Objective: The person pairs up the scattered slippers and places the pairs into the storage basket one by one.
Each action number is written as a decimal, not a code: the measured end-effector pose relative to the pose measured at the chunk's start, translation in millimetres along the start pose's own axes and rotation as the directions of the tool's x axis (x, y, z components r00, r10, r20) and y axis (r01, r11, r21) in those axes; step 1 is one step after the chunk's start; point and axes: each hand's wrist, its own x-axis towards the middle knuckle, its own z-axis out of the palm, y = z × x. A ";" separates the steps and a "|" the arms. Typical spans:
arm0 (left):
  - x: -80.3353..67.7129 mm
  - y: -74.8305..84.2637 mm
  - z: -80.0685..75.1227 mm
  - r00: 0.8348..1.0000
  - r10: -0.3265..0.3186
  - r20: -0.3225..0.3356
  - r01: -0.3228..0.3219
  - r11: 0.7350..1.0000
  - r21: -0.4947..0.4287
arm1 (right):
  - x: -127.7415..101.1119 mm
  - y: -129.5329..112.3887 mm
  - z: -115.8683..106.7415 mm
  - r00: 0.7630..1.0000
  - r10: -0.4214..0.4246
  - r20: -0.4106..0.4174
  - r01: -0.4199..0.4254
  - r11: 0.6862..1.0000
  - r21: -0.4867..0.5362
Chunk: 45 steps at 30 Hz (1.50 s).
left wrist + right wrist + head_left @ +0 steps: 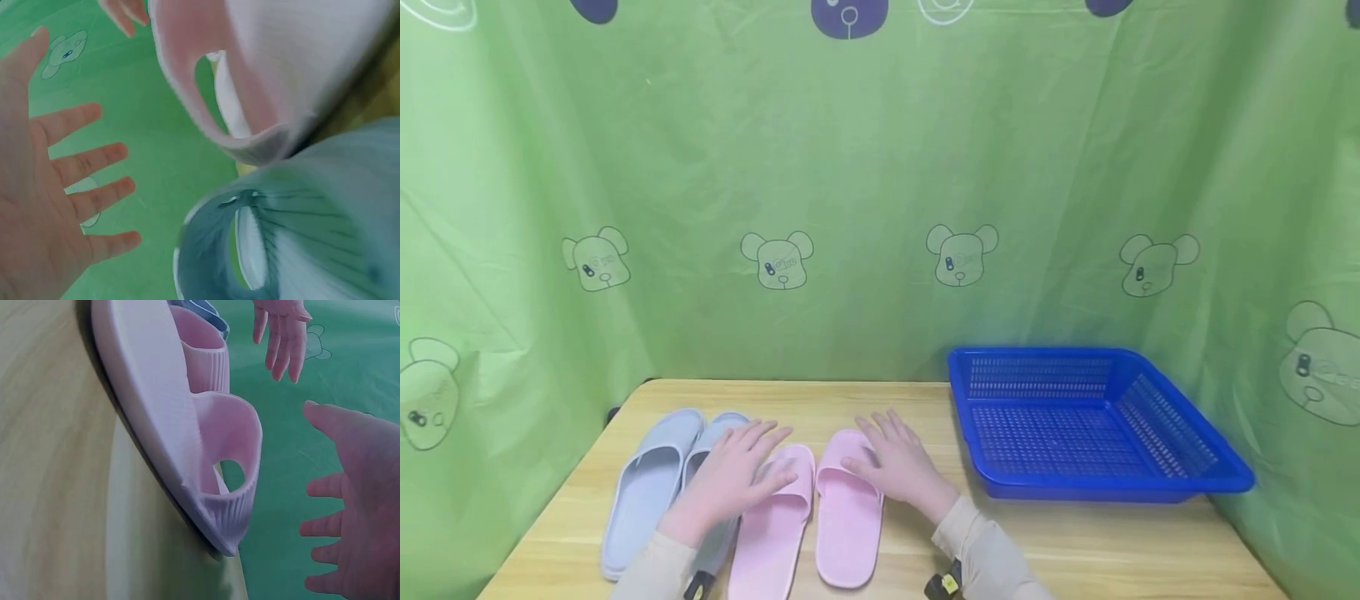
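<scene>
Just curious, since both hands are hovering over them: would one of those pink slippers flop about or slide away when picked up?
The pink slipper under the right hand looks moulded in one piece of foam or rubber, so probably light and only slightly bendy. Its arched strap holds its shape, suggesting an easy grip. Lying flat on the wooden table, it should slide when pushed, not roll.
</scene>
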 end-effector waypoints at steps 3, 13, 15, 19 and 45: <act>-1.5 -0.6 2.4 1.000 0.013 0.026 -0.013 1.000 0.000 | 1.3 -0.1 4.1 1.000 -0.010 0.000 0.010 1.000 0.001; -3.9 -1.6 8.0 0.997 0.060 0.048 -0.061 0.998 0.015 | 0.0 -6.7 8.0 0.999 -0.025 0.023 0.025 1.000 0.009; -4.1 -1.4 9.6 0.997 0.055 0.059 -0.056 0.998 0.015 | 0.3 -7.1 10.2 0.999 -0.029 0.035 0.029 1.000 -0.009; -4.7 -0.7 11.6 0.995 0.044 0.091 -0.045 0.999 0.007 | 0.3 -7.3 15.6 0.998 -0.041 0.056 0.043 0.999 -0.033; -8.6 -0.6 21.1 0.984 0.046 0.171 -0.043 0.999 -0.021 | -4.4 -7.3 25.0 0.994 -0.037 0.098 0.041 0.999 -0.031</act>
